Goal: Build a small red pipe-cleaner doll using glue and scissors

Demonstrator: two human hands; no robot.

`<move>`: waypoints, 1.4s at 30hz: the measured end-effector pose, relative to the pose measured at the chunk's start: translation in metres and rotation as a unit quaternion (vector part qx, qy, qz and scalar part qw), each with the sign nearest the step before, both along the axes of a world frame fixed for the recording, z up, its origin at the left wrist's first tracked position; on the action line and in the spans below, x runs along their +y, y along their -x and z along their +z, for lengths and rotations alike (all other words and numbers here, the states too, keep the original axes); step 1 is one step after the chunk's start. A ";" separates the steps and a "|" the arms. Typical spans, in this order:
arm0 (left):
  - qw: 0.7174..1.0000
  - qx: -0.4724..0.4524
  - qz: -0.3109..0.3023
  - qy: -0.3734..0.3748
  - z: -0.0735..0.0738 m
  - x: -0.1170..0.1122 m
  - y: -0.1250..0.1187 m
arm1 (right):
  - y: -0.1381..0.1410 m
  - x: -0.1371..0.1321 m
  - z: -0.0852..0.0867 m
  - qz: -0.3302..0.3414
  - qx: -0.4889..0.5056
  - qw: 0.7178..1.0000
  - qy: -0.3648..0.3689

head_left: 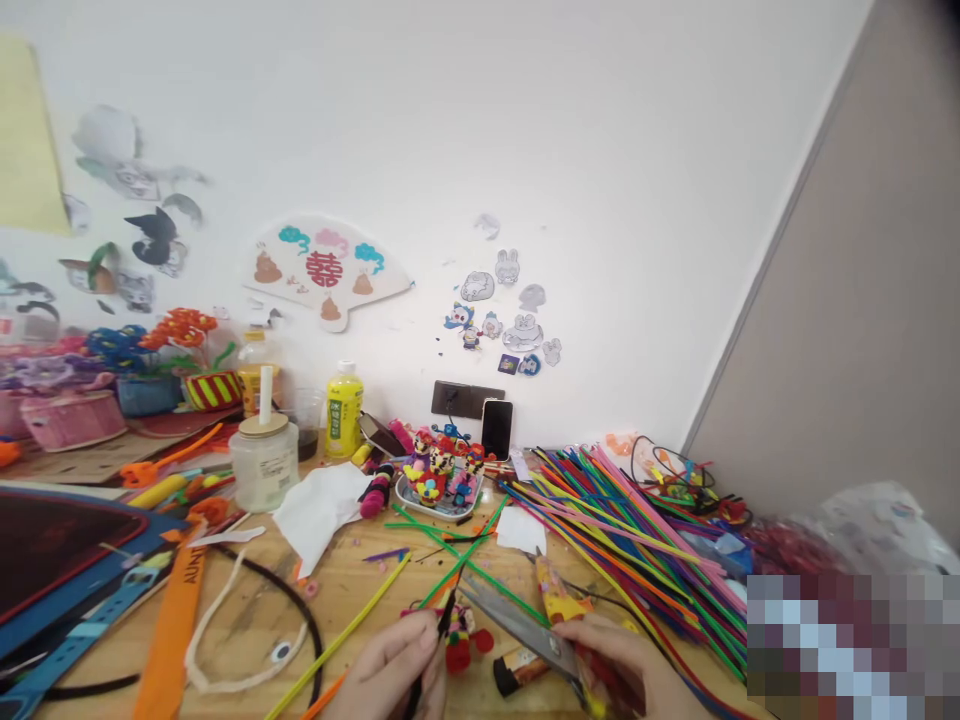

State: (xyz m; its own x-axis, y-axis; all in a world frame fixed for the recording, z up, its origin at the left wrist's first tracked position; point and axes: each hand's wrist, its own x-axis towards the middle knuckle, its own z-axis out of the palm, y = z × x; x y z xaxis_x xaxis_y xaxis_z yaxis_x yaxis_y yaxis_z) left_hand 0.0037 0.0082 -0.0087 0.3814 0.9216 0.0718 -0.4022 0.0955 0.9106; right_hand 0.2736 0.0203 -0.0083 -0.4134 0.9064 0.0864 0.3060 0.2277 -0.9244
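Scissors point(517, 625), steel-bladed, clamped in right fingers point(592, 640); left fingers point(405, 650) pinched on black pipe cleaner point(444, 620).

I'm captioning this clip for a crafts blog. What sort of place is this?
Most likely a home craft desk or small handicraft workspace. A wooden table holds a large heap of coloured pipe cleaners, pipe-cleaner figures on a small tray, and scissors in the right hand.

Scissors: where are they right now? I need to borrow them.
In the head view, the scissors sit at bottom centre, held in the right hand, blades pointing toward the left hand.
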 end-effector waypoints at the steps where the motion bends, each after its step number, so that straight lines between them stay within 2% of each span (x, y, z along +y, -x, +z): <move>1: 1.000 0.006 -0.002 0.000 0.001 0.000 0.000 | 0.000 0.000 0.000 0.001 -0.002 1.000 -0.001; 8: 1.000 0.024 -0.001 0.016 0.008 -0.002 0.000 | -0.001 0.006 0.001 0.034 -0.028 0.999 0.001; 12: 0.999 0.024 -0.002 0.023 0.009 -0.003 -0.001 | -0.002 0.007 -0.004 0.006 -0.036 0.999 -0.039; 15: 0.999 0.021 -0.003 0.026 0.010 -0.002 -0.001 | -0.003 0.006 -0.008 -0.008 -0.026 0.999 -0.042; 25: 0.999 0.036 0.015 0.030 0.008 -0.002 -0.002 | 0.004 0.000 0.012 -0.005 -0.071 0.996 -0.058; 38: 0.999 0.038 0.007 0.028 0.004 0.001 0.000 | -0.001 0.001 0.011 0.010 -0.092 0.992 -0.082; 42: 0.999 0.027 0.004 0.026 0.004 0.002 0.000 | -0.002 0.007 0.006 0.038 -0.092 0.991 -0.089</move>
